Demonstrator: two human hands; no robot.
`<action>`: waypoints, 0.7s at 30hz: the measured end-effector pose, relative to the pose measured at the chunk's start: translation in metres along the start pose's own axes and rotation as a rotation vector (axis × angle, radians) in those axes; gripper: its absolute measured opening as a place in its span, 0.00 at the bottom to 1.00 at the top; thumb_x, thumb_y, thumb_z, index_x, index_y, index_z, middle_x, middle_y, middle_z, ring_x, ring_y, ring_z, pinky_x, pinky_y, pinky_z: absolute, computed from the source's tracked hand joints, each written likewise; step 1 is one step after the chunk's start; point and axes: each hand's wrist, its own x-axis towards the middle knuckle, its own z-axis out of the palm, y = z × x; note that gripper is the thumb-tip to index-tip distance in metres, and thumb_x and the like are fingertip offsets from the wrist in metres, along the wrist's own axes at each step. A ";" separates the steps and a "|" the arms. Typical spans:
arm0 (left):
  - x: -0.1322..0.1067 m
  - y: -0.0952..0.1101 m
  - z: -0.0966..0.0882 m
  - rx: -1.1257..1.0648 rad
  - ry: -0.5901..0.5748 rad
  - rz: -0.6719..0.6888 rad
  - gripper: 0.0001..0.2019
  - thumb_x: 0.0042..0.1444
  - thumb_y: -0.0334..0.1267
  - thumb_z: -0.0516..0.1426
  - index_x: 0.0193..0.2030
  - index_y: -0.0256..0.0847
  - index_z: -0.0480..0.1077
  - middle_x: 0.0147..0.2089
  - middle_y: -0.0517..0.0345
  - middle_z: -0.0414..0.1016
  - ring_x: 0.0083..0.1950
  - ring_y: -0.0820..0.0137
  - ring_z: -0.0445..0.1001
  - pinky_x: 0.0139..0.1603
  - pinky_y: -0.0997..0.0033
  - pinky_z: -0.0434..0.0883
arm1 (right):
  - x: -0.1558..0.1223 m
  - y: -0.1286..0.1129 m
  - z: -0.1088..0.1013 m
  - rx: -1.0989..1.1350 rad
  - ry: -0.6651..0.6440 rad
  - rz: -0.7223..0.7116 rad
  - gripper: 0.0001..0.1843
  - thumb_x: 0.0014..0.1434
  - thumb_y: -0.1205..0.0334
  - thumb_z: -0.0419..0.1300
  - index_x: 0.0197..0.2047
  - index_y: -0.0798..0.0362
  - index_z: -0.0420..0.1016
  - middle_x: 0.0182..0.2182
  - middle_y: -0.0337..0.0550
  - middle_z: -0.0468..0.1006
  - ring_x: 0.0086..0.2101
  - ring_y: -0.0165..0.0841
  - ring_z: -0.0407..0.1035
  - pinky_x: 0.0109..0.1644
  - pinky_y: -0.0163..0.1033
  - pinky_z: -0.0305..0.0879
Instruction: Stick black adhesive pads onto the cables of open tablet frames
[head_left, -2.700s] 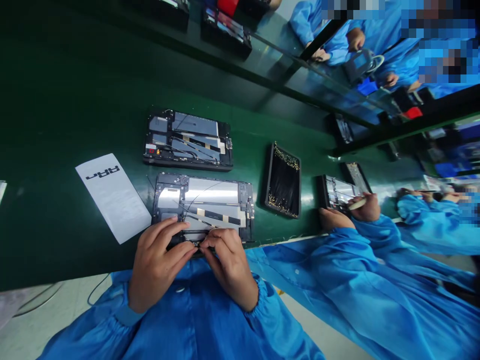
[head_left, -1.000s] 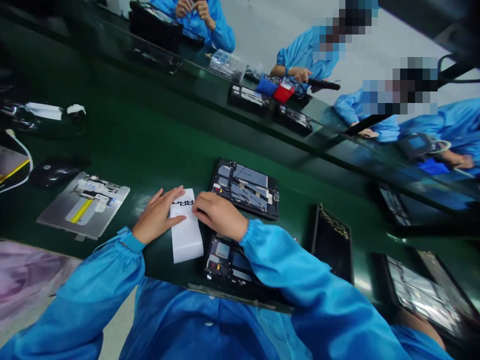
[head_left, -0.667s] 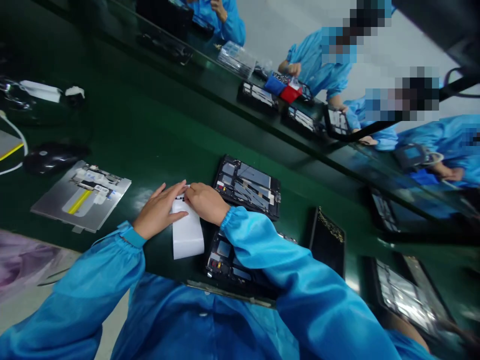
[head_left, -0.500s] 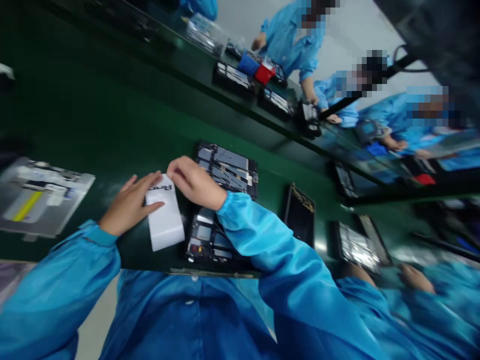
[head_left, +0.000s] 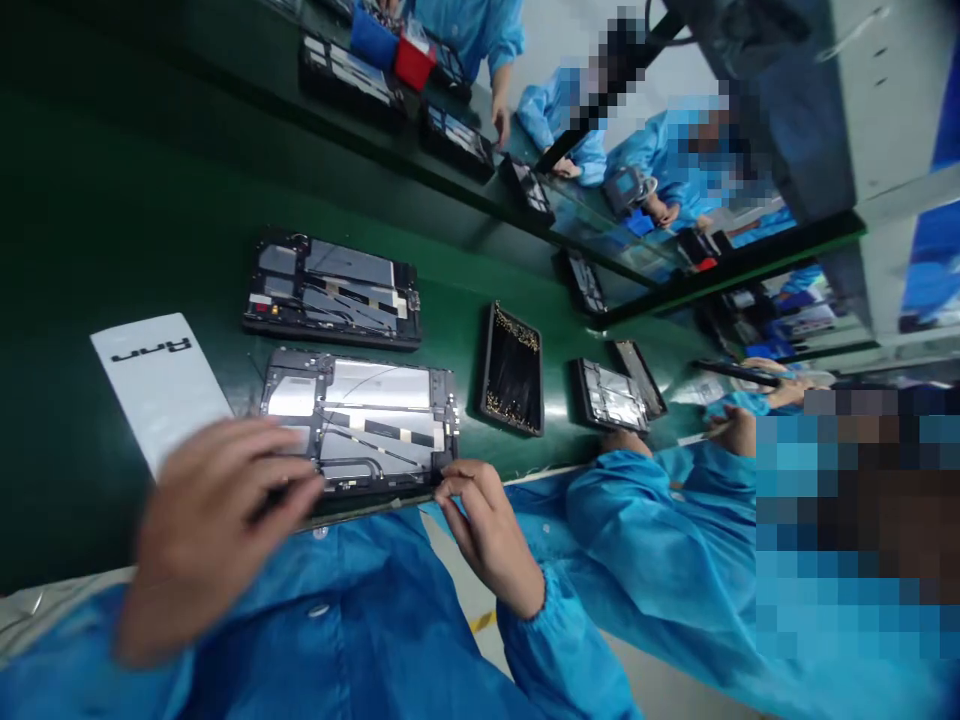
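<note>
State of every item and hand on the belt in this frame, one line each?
Near tablet frame: back open, gripped at both lower corners.
Far tablet frame: back open, untouched.
White sheet: flat.
Black tray: flat.
Left hand: blurred.
Right hand: pinching frame corner.

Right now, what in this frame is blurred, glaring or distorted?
Head view: the left hand is smeared by motion blur, the right hand sharper at the near open tablet; glare whitens its metal plate; the green bench runs steeply tilted; the white sheet looks soft.
</note>
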 end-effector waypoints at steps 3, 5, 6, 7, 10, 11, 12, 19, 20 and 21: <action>-0.003 0.051 0.044 -0.020 -0.113 0.143 0.05 0.65 0.35 0.58 0.47 0.42 0.73 0.54 0.54 0.78 0.62 0.57 0.72 0.65 0.49 0.67 | 0.002 -0.003 0.006 -0.027 0.037 -0.013 0.07 0.70 0.69 0.54 0.48 0.50 0.70 0.45 0.48 0.74 0.47 0.38 0.70 0.51 0.44 0.72; -0.003 0.067 0.067 -0.036 -0.120 0.102 0.03 0.66 0.33 0.57 0.43 0.42 0.73 0.52 0.53 0.79 0.59 0.59 0.74 0.61 0.54 0.68 | 0.005 -0.001 0.009 -0.036 0.035 -0.030 0.06 0.71 0.69 0.53 0.48 0.51 0.70 0.44 0.48 0.74 0.46 0.38 0.70 0.50 0.44 0.72; -0.002 0.070 0.076 -0.037 -0.123 0.076 0.03 0.66 0.33 0.57 0.42 0.42 0.73 0.51 0.54 0.79 0.57 0.60 0.75 0.59 0.55 0.68 | 0.006 0.000 0.011 -0.044 0.032 -0.037 0.06 0.71 0.68 0.53 0.48 0.51 0.70 0.44 0.48 0.74 0.46 0.38 0.70 0.50 0.44 0.72; -0.002 0.071 0.082 -0.031 -0.130 0.052 0.03 0.66 0.33 0.56 0.41 0.42 0.72 0.50 0.54 0.79 0.55 0.60 0.75 0.56 0.56 0.69 | 0.007 0.001 0.013 -0.056 0.033 -0.041 0.06 0.72 0.68 0.53 0.47 0.51 0.70 0.44 0.48 0.74 0.45 0.38 0.69 0.49 0.44 0.71; -0.001 0.067 0.090 -0.017 -0.156 0.010 0.04 0.66 0.34 0.57 0.38 0.42 0.71 0.48 0.54 0.78 0.51 0.60 0.75 0.49 0.58 0.68 | 0.009 0.004 0.016 -0.102 0.030 -0.048 0.06 0.72 0.67 0.53 0.46 0.52 0.71 0.44 0.48 0.75 0.44 0.38 0.69 0.48 0.44 0.70; -0.001 0.065 0.090 -0.018 -0.159 0.001 0.04 0.66 0.34 0.57 0.37 0.42 0.71 0.48 0.54 0.78 0.50 0.60 0.75 0.48 0.59 0.67 | 0.009 0.005 0.017 -0.116 0.025 -0.049 0.05 0.72 0.67 0.53 0.46 0.53 0.71 0.44 0.48 0.76 0.44 0.38 0.69 0.48 0.44 0.70; -0.002 0.064 0.089 -0.021 -0.159 -0.005 0.05 0.66 0.34 0.57 0.37 0.42 0.70 0.48 0.54 0.78 0.50 0.60 0.75 0.48 0.59 0.66 | 0.009 0.005 0.017 -0.126 0.018 -0.050 0.05 0.72 0.67 0.54 0.45 0.53 0.71 0.44 0.48 0.76 0.44 0.38 0.69 0.48 0.44 0.70; 0.000 0.068 0.088 -0.040 -0.152 -0.021 0.03 0.66 0.35 0.57 0.40 0.43 0.72 0.48 0.55 0.78 0.51 0.61 0.73 0.48 0.61 0.65 | 0.010 0.005 0.017 -0.160 -0.009 -0.035 0.07 0.72 0.65 0.54 0.45 0.53 0.73 0.45 0.48 0.77 0.44 0.38 0.69 0.48 0.44 0.69; 0.001 0.068 0.089 -0.033 -0.153 -0.024 0.03 0.66 0.35 0.58 0.41 0.43 0.73 0.48 0.55 0.78 0.50 0.61 0.73 0.48 0.60 0.65 | 0.010 0.005 0.017 -0.164 -0.015 -0.031 0.07 0.72 0.65 0.53 0.45 0.53 0.73 0.45 0.47 0.76 0.44 0.38 0.69 0.49 0.44 0.69; 0.001 0.069 0.089 -0.025 -0.156 -0.026 0.03 0.65 0.35 0.58 0.42 0.44 0.74 0.48 0.56 0.78 0.50 0.61 0.73 0.48 0.60 0.65 | 0.010 0.004 0.017 -0.167 -0.021 -0.025 0.07 0.72 0.65 0.53 0.45 0.53 0.73 0.45 0.47 0.76 0.44 0.38 0.68 0.49 0.44 0.68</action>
